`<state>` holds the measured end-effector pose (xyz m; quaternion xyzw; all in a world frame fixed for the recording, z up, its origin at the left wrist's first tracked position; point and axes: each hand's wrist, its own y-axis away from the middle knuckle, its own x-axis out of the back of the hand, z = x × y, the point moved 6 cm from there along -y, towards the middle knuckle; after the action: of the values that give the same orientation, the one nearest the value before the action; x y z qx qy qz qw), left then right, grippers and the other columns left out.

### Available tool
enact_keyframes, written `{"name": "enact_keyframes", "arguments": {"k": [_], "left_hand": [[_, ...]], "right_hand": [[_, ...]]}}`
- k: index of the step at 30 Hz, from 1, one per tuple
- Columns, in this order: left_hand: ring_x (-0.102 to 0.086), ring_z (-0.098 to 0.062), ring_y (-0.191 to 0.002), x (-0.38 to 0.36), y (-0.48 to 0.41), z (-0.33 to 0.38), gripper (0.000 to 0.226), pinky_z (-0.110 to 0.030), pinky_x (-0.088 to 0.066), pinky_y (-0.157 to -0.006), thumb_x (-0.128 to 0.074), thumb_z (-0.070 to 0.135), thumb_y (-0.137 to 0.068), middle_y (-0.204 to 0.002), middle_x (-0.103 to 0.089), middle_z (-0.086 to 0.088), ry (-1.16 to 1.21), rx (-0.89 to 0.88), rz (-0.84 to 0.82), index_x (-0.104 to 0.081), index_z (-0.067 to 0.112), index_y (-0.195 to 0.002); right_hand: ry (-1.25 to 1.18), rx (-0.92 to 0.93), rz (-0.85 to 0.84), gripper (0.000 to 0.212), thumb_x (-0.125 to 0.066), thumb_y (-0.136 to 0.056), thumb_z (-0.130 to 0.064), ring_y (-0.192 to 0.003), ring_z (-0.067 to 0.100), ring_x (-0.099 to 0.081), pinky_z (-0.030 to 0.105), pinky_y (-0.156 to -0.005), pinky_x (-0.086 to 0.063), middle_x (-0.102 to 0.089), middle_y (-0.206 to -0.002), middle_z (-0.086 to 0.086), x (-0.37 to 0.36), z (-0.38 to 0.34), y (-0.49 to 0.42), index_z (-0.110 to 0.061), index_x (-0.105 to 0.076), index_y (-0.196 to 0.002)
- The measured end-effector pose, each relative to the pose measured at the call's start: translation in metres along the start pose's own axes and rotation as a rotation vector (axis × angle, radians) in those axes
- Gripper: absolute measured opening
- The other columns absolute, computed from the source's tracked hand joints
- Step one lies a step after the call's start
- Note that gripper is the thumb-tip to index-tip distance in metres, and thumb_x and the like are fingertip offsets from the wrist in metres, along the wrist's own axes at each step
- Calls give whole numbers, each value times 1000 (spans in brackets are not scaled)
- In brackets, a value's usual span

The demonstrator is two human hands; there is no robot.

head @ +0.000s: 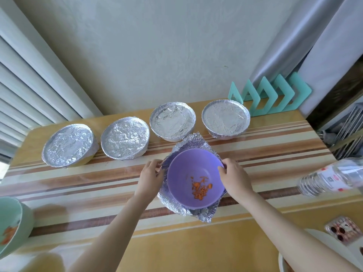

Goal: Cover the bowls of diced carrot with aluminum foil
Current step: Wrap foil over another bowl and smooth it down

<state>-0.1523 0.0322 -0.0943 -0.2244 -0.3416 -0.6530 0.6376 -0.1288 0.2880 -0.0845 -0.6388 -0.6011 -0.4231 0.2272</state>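
Fingers on the left hand [150,174] pinch the foil sheet [193,139] edge, and the right hand [233,177] curls over the purple bowl [188,169] rim. Pale wall [157,46] behind, striped wooden table [78,183], four foil-covered bowls [125,137] lined up at the back. The purple bowl sits mid-table on its foil, with a bit of diced carrot [200,188] inside.

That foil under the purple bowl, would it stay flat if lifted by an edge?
Probably not: the foil is already creased and cupped up round the purple bowl, so it likely keeps whatever shape it is bent into. It looks thin, so probably light and easy to tear.
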Motion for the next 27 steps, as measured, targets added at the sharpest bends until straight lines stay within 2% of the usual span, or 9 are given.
{"name": "enact_keyframes", "arguments": {"k": [3,7,9,12,15,18,21,25,27], "left_hand": [[-52,-18,-83,3,3,1,9,-28,-43,-76,-58,9,-88,-91,-52,-2,-32,-8,33,-63,8,-96],[-49,-21,-84,4,5,5,4,-37,-43,-81,-56,7,-88,-83,-53,0,-83,-60,88,-61,7,-88],[-48,-24,-92,2,7,5,9,-36,-40,-84,-57,8,-87,-92,-54,-4,-60,-41,95,-55,6,-95],[-47,-28,-107,-1,7,2,36,-39,-39,-91,-64,17,-85,-112,-53,-10,-15,19,85,-46,4,-114],[-49,-26,-109,-4,-1,5,47,-42,-41,-92,-67,27,-84,-116,-55,-7,-39,28,57,-48,11,-124],[-51,-26,-104,-3,-10,13,26,-37,-40,-88,-66,26,-84,-106,-57,-5,-98,2,67,-62,13,-106],[-52,-26,-94,0,-13,29,5,-29,-35,-76,-62,16,-86,-90,-58,-2,-21,-71,115,-62,11,-87],[-50,-16,-68,9,-3,59,9,-23,-36,-62,-52,15,-93,-74,-55,1,216,-148,164,-50,12,-85],[-44,-9,-59,21,5,73,11,-16,-33,-55,-50,14,-95,-67,-51,4,300,-178,225,-47,9,-85]], "right_hand": [[42,21,10,22,-40,-97,-18,-69,26,-46,28,-49,-25,-45,-68,0,3,2,3,-11,-40,-77],[12,6,47,18,-41,-97,-16,-71,25,-44,33,-58,-27,-47,-71,1,15,1,8,-12,-42,-79],[-59,-30,53,16,-43,-97,-14,-71,24,-41,32,-60,-28,-43,-65,-3,19,5,9,-14,-43,-81],[-164,-90,71,19,-44,-95,-12,-66,25,-39,34,-55,-25,-42,-61,-1,24,13,12,-9,-46,-77],[-255,-138,111,26,-43,-95,-10,-59,24,-35,34,-52,-23,-42,-60,5,30,20,15,-8,-42,-69],[-310,-188,138,29,-43,-95,-11,-58,24,-36,33,-51,-23,-39,-60,6,35,27,17,-8,-38,-66],[-404,-243,155,29,-43,-96,-12,-60,26,-43,31,-53,-28,-42,-61,6,39,35,19,-6,-41,-68],[-457,-255,176,27,-43,-96,-10,-60,24,-38,30,-53,-27,-39,-60,4,43,36,21,-4,-44,-70],[-468,-252,176,26,-42,-96,-11,-61,24,-40,32,-53,-32,-41,-62,3,44,33,20,-5,-46,-72]]}}
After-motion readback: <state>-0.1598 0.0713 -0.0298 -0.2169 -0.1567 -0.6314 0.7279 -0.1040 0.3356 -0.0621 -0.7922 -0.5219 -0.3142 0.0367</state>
